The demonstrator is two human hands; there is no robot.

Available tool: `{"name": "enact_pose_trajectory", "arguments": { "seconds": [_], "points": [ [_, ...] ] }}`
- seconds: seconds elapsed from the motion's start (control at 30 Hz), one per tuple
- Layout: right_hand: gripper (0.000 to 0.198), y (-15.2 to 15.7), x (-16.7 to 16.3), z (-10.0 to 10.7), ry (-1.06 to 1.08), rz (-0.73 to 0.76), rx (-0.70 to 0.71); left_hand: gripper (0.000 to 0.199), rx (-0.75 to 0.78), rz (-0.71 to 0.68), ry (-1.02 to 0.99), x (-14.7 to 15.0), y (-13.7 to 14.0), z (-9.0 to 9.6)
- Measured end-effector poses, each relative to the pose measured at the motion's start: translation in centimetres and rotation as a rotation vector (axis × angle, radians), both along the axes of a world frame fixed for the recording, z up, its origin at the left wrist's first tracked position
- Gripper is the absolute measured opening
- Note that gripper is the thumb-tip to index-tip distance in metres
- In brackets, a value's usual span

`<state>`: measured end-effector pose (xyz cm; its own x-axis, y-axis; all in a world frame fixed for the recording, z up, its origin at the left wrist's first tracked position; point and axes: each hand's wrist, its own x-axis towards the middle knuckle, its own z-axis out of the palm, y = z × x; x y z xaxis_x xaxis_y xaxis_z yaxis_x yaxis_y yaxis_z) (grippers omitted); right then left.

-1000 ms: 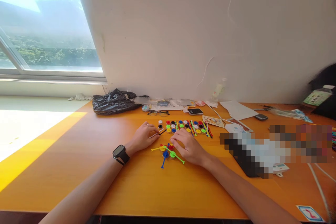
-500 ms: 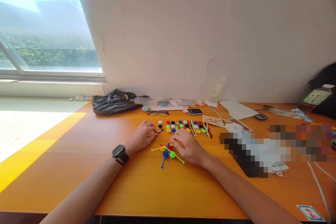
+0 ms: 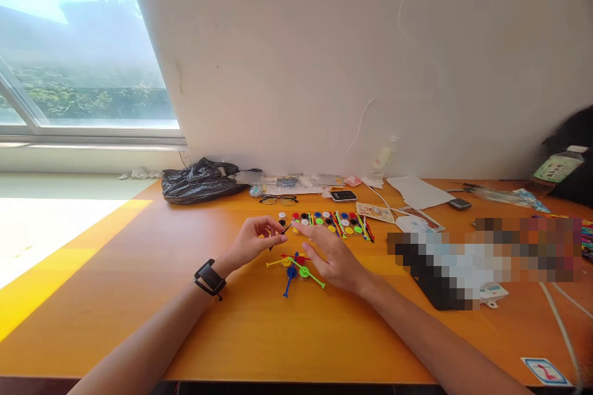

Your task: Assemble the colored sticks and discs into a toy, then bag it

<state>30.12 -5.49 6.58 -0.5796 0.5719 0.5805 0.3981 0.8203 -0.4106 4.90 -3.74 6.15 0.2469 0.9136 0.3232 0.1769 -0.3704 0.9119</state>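
My left hand [image 3: 252,241] is raised just off the table, thumb and fingers pinched on a thin black plastic arrow [image 3: 286,229]. Beside the arrow's upper end are the outstretched fingers of my right hand [image 3: 331,256]. Its thumb is apart from them, and I cannot tell whether a fingertip touches the arrow. Below both hands stands a cluster of small round spinners with arrows across their tops: a blue spinner [image 3: 291,273], a green spinner [image 3: 304,272], and yellow and red ones partly overlapped. Behind my fingers, rows of coloured discs [image 3: 345,223] lie with loose arrows [image 3: 369,230] among them, partly hidden.
Glasses [image 3: 278,200], a black device [image 3: 343,196] and a printed card [image 3: 376,212] lie beyond the discs. A black plastic bag [image 3: 199,184] sits at the back left. Papers [image 3: 417,192], a blurred-out pile and a white cable [image 3: 563,327] occupy the right side.
My left hand has lifted and turned, bringing the black arrow up off the table. My right hand's fingers have stretched toward it, away from the spinner cluster.
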Motion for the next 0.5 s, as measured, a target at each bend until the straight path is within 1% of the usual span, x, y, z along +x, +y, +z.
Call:
{"name": "enact_pose_trajectory", "arguments": {
  "seconds": [0.1, 0.2, 0.27, 0.33, 0.43, 0.5],
  "points": [
    [0.06, 0.0, 0.0, 0.0, -0.033, 0.062, 0.017, 0.034, 0.031, -0.005, 0.043, 0.4, -0.2, -0.3],
    [0.059, 0.0, -0.1, -0.3, -0.038, 0.074, 0.002, 0.034, 0.047, -0.018, 0.079, 0.6, -0.4, -0.5],
    [0.054, 0.1, 0.0, -0.6, -0.003, 0.038, -0.009, 0.034, 0.061, -0.013, 0.103, 0.6, -0.4, -0.4],
    [0.046, 0.3, 0.0, -0.8, 0.062, -0.034, -0.026, 0.031, 0.109, 0.036, 0.141, 0.3, -0.2, -0.3],
    [0.037, 0.7, 0.1, -0.8, 0.166, -0.133, -0.049, 0.028, 0.277, 0.154, 0.276, -0.5, 0.4, -0.5],
    [0.031, 0.9, 0.1, -0.8, 0.21, -0.171, -0.046, 0.031, 0.37, 0.164, 0.408, -1.0, 1.0, -1.1]
  ]
}}
